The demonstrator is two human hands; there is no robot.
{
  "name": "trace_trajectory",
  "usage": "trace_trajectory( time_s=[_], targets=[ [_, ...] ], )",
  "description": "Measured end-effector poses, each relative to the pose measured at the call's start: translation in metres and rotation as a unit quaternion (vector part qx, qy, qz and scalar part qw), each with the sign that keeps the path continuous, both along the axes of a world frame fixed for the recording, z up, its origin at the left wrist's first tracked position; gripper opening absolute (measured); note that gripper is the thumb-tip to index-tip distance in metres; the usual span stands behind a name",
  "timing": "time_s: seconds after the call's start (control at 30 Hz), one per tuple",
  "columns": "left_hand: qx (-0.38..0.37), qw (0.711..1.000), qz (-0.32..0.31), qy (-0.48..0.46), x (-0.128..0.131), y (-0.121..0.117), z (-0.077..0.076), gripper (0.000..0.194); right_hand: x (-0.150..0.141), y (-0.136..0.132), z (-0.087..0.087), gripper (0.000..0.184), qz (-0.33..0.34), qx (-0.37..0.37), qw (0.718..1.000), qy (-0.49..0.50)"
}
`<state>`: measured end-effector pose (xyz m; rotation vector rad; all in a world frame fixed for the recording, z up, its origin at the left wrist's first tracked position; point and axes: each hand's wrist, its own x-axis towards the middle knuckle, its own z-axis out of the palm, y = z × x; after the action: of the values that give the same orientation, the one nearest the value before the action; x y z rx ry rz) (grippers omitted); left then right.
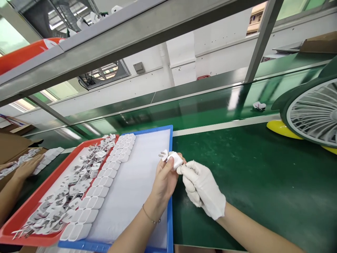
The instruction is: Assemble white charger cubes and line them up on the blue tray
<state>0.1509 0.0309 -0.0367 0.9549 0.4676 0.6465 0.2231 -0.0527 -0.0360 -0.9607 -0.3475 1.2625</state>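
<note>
My left hand [163,179], bare and with a thin bracelet at the wrist, is closed around a white charger housing [176,161]. A white plug piece [164,155] with two metal prongs sticks out at the hand's left side, against the housing. My right hand [202,186] wears a white glove, and its thumb and forefinger are pinched together at the housing's right end. Whatever they grip is too small to make out. Both hands are over the right rim of a blue tray [170,218].
White housings [101,181] stand in rows along the blue tray's left side. Beside it, a red tray [34,240] holds many wired plug pieces [70,189]. A co-worker's hands [27,167] reach into a box at far left. A fan [316,109] stands right on the green table [250,189].
</note>
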Motion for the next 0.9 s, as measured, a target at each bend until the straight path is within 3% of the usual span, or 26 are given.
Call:
trace_trajectory(
  time_s=[0.2,0.33,0.57,0.9],
  targets=[
    [0.024,1.000,-0.016,-0.001,-0.001,0.002,0.002,0.031,0.007,-0.005,0.002,0.025,0.012,0.005,1.000,-0.007],
    [0.011,1.000,0.007,-0.008,-0.002,0.003,-0.002,0.032,0.017,-0.004,-0.002,0.022,0.067,0.018,0.996,-0.054],
    [-0.126,0.989,0.068,0.042,0.002,0.012,-0.009,0.037,0.017,0.000,-0.005,0.028,0.118,0.010,0.992,-0.030],
    [-0.212,0.967,0.139,-0.029,-0.002,0.011,0.003,0.023,0.019,-0.004,-0.009,0.030,0.113,-0.002,0.991,-0.077]
  ],
)
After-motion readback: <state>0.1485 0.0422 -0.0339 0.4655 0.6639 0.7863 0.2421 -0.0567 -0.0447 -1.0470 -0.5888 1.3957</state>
